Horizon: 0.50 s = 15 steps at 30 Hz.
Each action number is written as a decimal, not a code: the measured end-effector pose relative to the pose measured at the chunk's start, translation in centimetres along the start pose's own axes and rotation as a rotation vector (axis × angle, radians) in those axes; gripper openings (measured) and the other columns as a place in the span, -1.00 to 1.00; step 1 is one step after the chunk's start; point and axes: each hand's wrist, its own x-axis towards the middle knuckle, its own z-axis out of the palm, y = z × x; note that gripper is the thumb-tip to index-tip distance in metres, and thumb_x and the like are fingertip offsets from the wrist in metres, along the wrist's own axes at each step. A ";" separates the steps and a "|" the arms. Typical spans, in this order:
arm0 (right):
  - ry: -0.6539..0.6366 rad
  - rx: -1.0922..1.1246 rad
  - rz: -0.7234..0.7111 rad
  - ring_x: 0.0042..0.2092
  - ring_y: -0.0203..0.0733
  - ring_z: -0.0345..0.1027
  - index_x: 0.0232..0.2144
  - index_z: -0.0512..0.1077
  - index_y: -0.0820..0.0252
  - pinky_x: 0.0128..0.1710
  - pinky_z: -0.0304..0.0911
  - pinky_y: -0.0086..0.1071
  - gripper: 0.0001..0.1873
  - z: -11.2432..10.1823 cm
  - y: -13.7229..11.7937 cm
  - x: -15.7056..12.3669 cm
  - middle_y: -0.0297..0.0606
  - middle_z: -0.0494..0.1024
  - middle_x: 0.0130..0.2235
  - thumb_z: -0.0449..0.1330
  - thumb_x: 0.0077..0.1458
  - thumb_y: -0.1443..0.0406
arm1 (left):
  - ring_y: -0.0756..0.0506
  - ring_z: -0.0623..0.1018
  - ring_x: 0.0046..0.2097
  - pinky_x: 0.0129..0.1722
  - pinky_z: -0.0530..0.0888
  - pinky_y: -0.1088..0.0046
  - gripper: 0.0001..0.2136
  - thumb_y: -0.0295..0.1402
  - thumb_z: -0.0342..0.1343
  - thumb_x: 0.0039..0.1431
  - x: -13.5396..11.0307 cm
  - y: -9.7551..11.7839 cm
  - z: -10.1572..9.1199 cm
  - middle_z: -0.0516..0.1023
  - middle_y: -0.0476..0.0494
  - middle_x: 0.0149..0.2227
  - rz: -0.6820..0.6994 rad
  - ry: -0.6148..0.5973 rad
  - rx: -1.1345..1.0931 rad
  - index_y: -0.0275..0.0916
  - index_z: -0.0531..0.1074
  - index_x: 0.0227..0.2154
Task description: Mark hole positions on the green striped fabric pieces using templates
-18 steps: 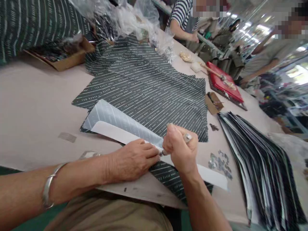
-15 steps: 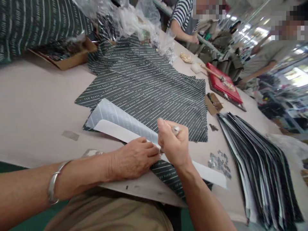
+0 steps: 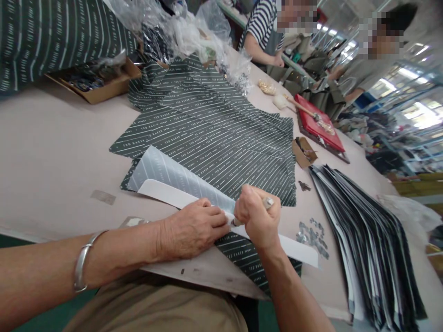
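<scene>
Since the earlier frame, the right hand is seen lowered and shifted slightly rightward, so that the tip of the small tool is brought back down onto the white strip.

At far left, a silver bracelet is worn on the left wrist. Farther back on the pale worktop, an open cardboard box is set beside crumpled clear plastic.

The left hand is laid flat, palm down and ungripping. Its fingers are pressed onto the strip at the edge of the patterned sheet, a dark green sheet with fine white lines. The near corner of that sheet is folded over, so that a pale grey flap is shown just above the strip. The strip is laid diagonally across the near end of the sheet, from the flap down to the right.

The right hand is clenched in a fist around the small tool. Its lower end is held against the strip, just beside the left fingertips, and its silver end is left showing above the knuckles.

To the right, small metal pieces are scattered on the worktop. Beyond them a fanned stack of dark sheets is spread, with a small brown carton and a red board behind it. Two other people are seen at the far edge.
</scene>
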 end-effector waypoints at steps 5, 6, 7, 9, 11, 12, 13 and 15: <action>0.043 0.357 -0.166 -0.70 -0.44 -0.15 -0.67 0.00 0.10 -0.68 -0.05 -0.46 -0.45 -0.4 0.3 -0.8 -0.58 -0.05 -0.71 0.12 0.30 0.22 | -0.12 0.42 -0.25 -0.29 0.23 0.23 -0.93 -0.43 0.02 0.33 0.1 0.1 -0.4 0.50 -0.05 -0.24 0.027 -0.006 -0.003 -0.20 0.39 -0.26; 0.046 0.354 -0.149 -0.69 -0.43 -0.14 -0.67 0.01 0.10 -0.68 -0.05 -0.46 -0.46 -0.1 0.6 -1.2 -0.57 -0.03 -0.71 0.12 0.30 0.21 | -0.12 0.42 -0.25 -0.29 0.23 0.23 -0.92 -0.43 0.01 0.35 0.1 0.2 -0.4 0.49 -0.06 -0.24 0.032 -0.005 -0.005 -0.21 0.39 -0.26; 0.055 0.322 -0.110 -0.68 -0.42 -0.13 -0.67 0.02 0.09 -0.67 -0.06 -0.45 -0.46 0.0 1.0 -1.6 -0.56 -0.01 -0.70 0.12 0.30 0.20 | -0.12 0.43 -0.25 -0.29 0.24 0.24 -0.91 -0.44 0.00 0.35 0.0 0.2 -0.4 0.50 -0.06 -0.25 0.037 -0.003 -0.004 -0.21 0.39 -0.27; 0.078 0.168 -0.041 -0.65 -0.40 -0.09 -0.66 0.06 0.09 -0.65 -0.08 -0.43 -0.47 -0.7 1.7 -2.0 -0.52 0.04 -0.67 0.09 0.32 0.15 | -0.12 0.44 -0.24 -0.28 0.27 0.25 -0.90 -0.46 0.00 0.34 0.0 0.1 -0.4 0.50 -0.06 -0.25 0.041 0.008 -0.007 -0.21 0.40 -0.28; 0.110 -0.105 -0.058 -0.61 -0.38 -0.06 -0.65 0.06 0.08 -0.60 -0.09 -0.40 -0.46 -2.7 2.2 -1.8 -0.50 0.05 -0.65 0.08 0.32 0.09 | -0.11 0.45 -0.24 -0.25 0.31 0.27 -0.90 -0.48 0.01 0.31 -0.1 0.1 -0.4 0.52 -0.06 -0.24 0.038 0.006 -0.016 -0.22 0.41 -0.27; 0.130 -0.280 -0.084 -0.59 -0.37 -0.06 -0.65 0.04 0.09 -0.57 -0.10 -0.39 -0.45 -4.2 2.3 -1.6 -0.50 0.05 -0.64 0.09 0.31 0.07 | -0.12 0.46 -0.22 -0.23 0.34 0.27 -0.90 -0.49 0.01 0.30 -0.1 0.0 -0.4 0.52 -0.07 -0.23 0.031 0.012 -0.020 -0.23 0.42 -0.24; 0.137 -0.470 -0.096 -0.58 -0.37 -0.06 -0.65 0.03 0.09 -0.54 -0.11 -0.38 -0.45 -5.9 2.4 -1.3 -0.50 0.04 -0.63 0.12 0.28 0.05 | -0.12 0.47 -0.20 -0.20 0.36 0.28 -0.88 -0.49 0.01 0.31 -0.1 0.0 -0.4 0.53 -0.08 -0.20 0.018 0.033 -0.020 -0.24 0.44 -0.20; 0.090 -0.830 -0.061 -0.54 -0.34 -0.04 -0.64 0.05 0.10 -0.48 -0.11 -0.36 -0.45 -9.2 2.8 -1.0 -0.48 0.07 -0.62 0.16 0.23 0.01 | -0.14 0.49 -0.11 -0.10 0.38 0.26 -0.83 -0.48 -0.02 0.33 -0.1 0.0 -0.3 0.55 -0.13 -0.13 -0.025 0.109 0.011 -0.27 0.45 -0.11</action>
